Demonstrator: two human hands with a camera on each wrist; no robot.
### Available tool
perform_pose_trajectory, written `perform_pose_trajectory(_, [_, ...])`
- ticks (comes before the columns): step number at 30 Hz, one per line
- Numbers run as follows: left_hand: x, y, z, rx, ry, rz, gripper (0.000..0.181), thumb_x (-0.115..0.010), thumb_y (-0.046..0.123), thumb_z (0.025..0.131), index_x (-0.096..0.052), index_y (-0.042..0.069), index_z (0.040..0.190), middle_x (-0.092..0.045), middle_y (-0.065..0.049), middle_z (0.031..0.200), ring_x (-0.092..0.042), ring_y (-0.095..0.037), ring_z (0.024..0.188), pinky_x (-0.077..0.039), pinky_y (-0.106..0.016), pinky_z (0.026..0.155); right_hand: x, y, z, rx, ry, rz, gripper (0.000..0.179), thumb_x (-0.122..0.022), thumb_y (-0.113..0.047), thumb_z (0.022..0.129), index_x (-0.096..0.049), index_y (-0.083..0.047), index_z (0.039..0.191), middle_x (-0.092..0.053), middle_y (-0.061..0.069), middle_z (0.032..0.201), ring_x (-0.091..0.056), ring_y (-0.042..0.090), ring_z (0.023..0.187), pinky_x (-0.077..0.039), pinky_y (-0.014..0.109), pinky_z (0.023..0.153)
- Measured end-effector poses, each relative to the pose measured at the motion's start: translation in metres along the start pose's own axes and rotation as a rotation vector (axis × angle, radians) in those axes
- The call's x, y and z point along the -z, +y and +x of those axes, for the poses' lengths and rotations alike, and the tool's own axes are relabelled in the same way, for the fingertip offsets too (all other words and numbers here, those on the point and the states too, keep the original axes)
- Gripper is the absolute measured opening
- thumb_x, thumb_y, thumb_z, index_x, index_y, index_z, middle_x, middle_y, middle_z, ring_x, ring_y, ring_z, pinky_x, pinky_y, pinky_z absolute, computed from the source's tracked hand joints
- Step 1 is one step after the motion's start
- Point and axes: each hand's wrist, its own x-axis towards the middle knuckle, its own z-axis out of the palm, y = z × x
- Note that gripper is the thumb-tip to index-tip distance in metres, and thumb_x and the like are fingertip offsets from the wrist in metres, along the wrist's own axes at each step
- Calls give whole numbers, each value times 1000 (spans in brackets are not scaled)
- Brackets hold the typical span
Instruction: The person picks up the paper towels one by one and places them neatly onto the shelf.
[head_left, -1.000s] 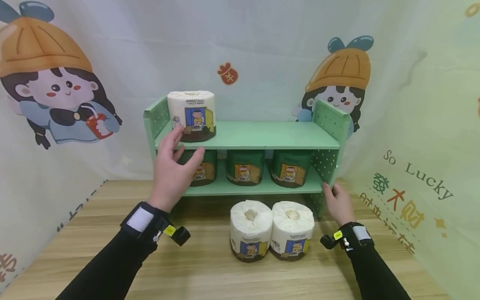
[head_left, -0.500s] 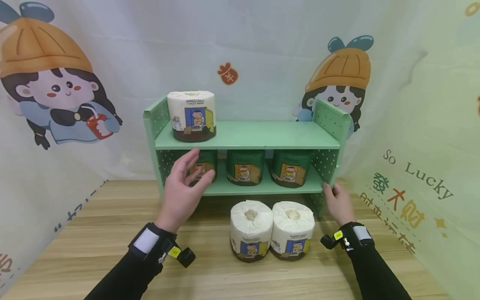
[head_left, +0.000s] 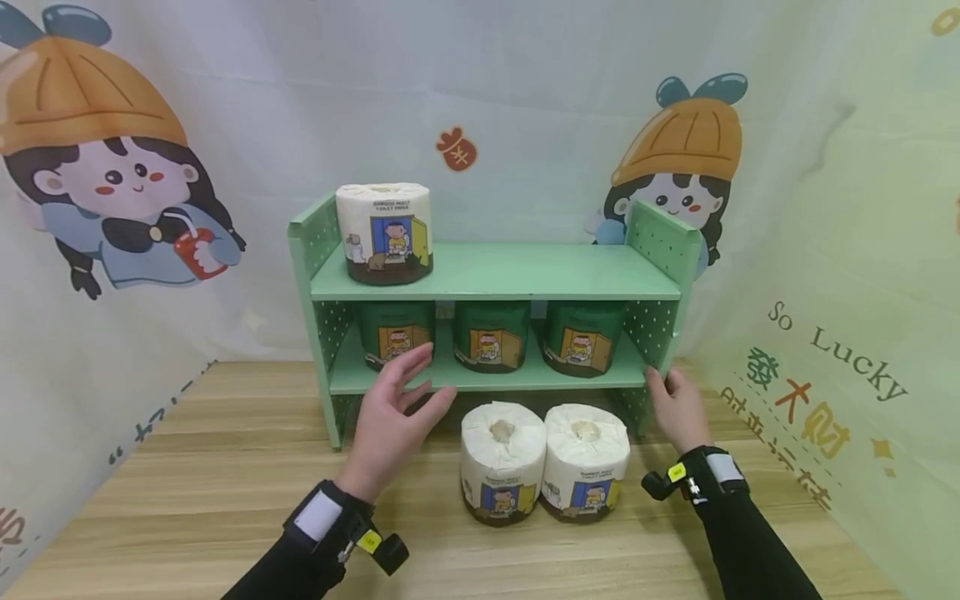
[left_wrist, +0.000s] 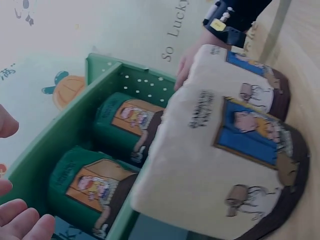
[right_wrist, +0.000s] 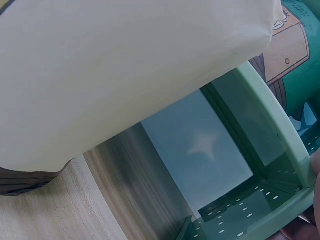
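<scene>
My left hand (head_left: 390,429) hovers with fingers spread and holds nothing, just left of two white wrapped toilet paper rolls on the table. The left roll (head_left: 502,475) of the pair is nearest to it, and the right roll (head_left: 585,467) stands against that one. At the lower right of the green shelf (head_left: 517,271), my right hand (head_left: 678,408) grips the edge of the side panel. Another white roll (head_left: 386,237) stands at the left end of the top board. Below it, three green rolls (head_left: 487,333) sit in a row on the middle board. Fingertips (left_wrist: 37,225) show at the left wrist view's edge.
A wooden table (head_left: 225,533) carries the shelf. Behind hangs a pale cloth (head_left: 517,83) printed with cartoon figures, and it also covers the right side. The shelf's perforated right panel (head_left: 663,242) rises above the top board.
My left hand has come away from the white roll on the top board, moving down and right toward the pair on the table. My right hand stays at the shelf's side.
</scene>
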Motion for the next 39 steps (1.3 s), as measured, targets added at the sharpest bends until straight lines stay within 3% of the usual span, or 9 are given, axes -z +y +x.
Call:
perform_pose_trajectory(7, [-9, -10, -8, 21, -43, 11, 71, -81, 22, 102, -48, 12, 164, -48, -13, 169, -50, -39, 156, -48, -51, 126, -1, 0, 0, -11, -4, 9, 60, -39, -44, 119, -59, 3, 149, -66, 33, 143, -64, 41, 120, -54, 48, 94])
perform_pose_trajectory(15, [-21, -29, -14, 74, -103, 30, 74, -82, 23, 100, -47, 8, 164, -48, -16, 170, -49, -38, 156, -45, -55, 127, -1, 1, 1, 3, 2, 7, 58, -40, -43, 119, -61, 4, 146, -68, 33, 138, -63, 38, 111, -50, 38, 84])
perform_pose_trajectory(21, [-31, -39, -21, 184, -165, 22, 89, -89, 33, 93, -43, 12, 166, -44, -16, 173, -49, -45, 154, -46, -62, 124, 0, -1, -1, 6, -1, 6, 58, -41, -43, 119, -61, 4, 146, -69, 33, 137, -64, 39, 112, -51, 39, 85])
perform_pose_trajectory(26, [-36, -45, -25, 270, -272, 77, 117, -97, 40, 84, -27, 14, 174, -34, -22, 177, -39, -51, 159, -34, -72, 128, 1, -2, -2, 4, -9, 23, 59, -40, -43, 119, -59, 4, 149, -66, 34, 143, -65, 44, 123, -54, 52, 97])
perform_pose_trajectory(29, [-38, -51, -26, 277, -337, 92, 129, -100, 39, 81, -17, 14, 177, -33, -22, 178, -32, -48, 164, -25, -74, 131, 1, -2, -2, 3, -13, 28, 59, -40, -43, 119, -58, 4, 149, -65, 35, 144, -64, 45, 125, -54, 56, 101])
perform_pose_trajectory(32, [-39, -56, -26, 272, -356, 81, 130, -101, 38, 80, -17, 16, 177, -36, -18, 177, -30, -45, 165, -22, -73, 132, 1, -2, -2, 3, -17, 27, 59, -40, -43, 119, -58, 4, 150, -65, 35, 145, -64, 46, 127, -54, 58, 103])
perform_pose_trajectory(36, [-39, -59, -26, 265, -341, 74, 124, -101, 36, 81, -22, 17, 176, -42, -13, 174, -36, -45, 163, -27, -74, 131, 1, -2, -2, 3, -17, 24, 59, -40, -43, 119, -57, 4, 151, -65, 35, 145, -65, 44, 126, -54, 54, 101])
perform_pose_trajectory(39, [-39, -60, -26, 251, -334, 75, 119, -101, 34, 81, -28, 18, 174, -47, -10, 170, -41, -44, 159, -32, -73, 128, 1, -3, -2, 2, -14, 18, 60, -40, -43, 119, -58, 4, 150, -66, 35, 143, -64, 42, 119, -54, 46, 92])
